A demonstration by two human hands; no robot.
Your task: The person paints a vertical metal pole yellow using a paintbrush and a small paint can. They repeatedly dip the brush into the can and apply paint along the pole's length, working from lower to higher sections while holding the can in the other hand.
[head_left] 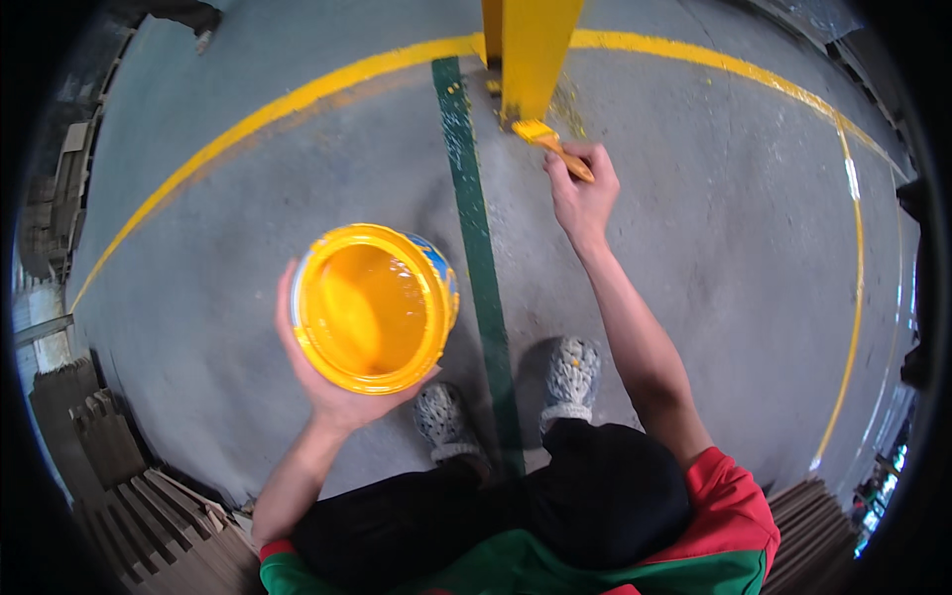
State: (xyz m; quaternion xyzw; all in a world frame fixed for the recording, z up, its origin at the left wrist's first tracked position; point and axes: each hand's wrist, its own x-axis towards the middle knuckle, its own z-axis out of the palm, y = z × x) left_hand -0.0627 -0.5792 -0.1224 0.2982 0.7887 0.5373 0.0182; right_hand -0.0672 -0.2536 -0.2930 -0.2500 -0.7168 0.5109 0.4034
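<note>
My left hand (342, 397) is wrapped round the outside of an open paint can (444, 283), its rim coated in yellow. Yellow paint (362, 312) stands inside the can, which tilts slightly. In my right hand (587, 193) is a paintbrush (567, 159) with a wooden handle, pinched between thumb and fingers. Its yellow-coated bristles are at the foot of a yellow post (535, 59), close to the post's lower edge; whether they touch it I cannot tell.
A green stripe (481, 258) runs along the grey floor between my feet toward the post. Yellow lines (327, 84) cross the floor ahead and at right. Stacked brown boards (139, 516) stand at lower left, more at lower right (808, 521). Another person's foot (203, 42) shows at far left.
</note>
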